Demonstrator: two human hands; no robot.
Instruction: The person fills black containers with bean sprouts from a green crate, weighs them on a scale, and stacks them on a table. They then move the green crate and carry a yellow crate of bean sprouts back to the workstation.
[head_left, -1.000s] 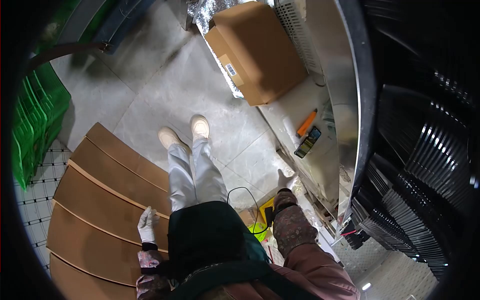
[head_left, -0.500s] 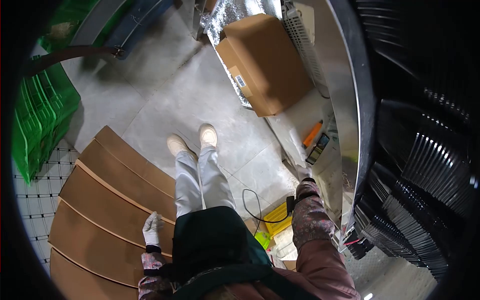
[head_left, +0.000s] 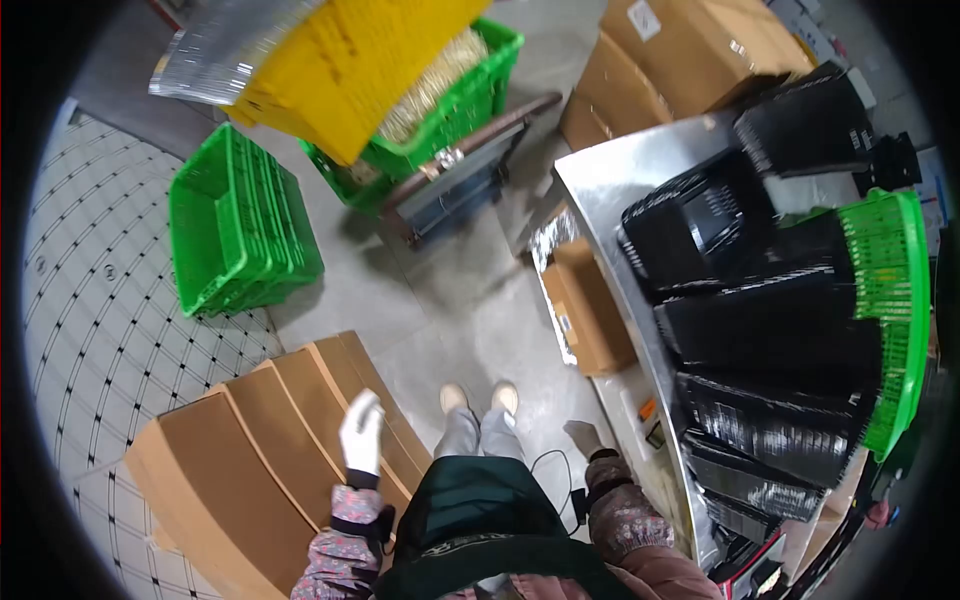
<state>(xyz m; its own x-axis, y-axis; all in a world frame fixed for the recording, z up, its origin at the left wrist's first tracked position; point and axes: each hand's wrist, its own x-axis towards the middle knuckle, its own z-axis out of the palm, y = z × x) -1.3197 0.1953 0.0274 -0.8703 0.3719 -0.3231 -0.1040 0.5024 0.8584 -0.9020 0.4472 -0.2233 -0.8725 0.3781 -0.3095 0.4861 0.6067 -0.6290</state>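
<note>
My left hand (head_left: 361, 430), in a white glove, is raised over a row of large brown cardboard boxes (head_left: 245, 450). Its fingers are loosely bent, and nothing shows in them. Beside the low shelf under the metal table (head_left: 603, 225) is my right hand (head_left: 584, 437), dim and blurred, so its fingers cannot be made out. An opened cardboard box (head_left: 590, 315) lies on that shelf, with an orange object (head_left: 647, 409) nearer to me. Stacks of black plastic trays (head_left: 770, 330) cover the tabletop.
Nested green crates (head_left: 245, 225) stand on the floor at the left. Ahead, a cart (head_left: 465, 165) is beside a filled green crate (head_left: 485, 95) and a yellow box (head_left: 350, 70). More cartons (head_left: 680, 60) are behind the table; a green basket (head_left: 905, 320) is at its right edge.
The view has lifted and swung, bringing the tabletop, trays and yellow box into sight. My left hand is higher over the boxes. My right hand remains beside the shelf.
</note>
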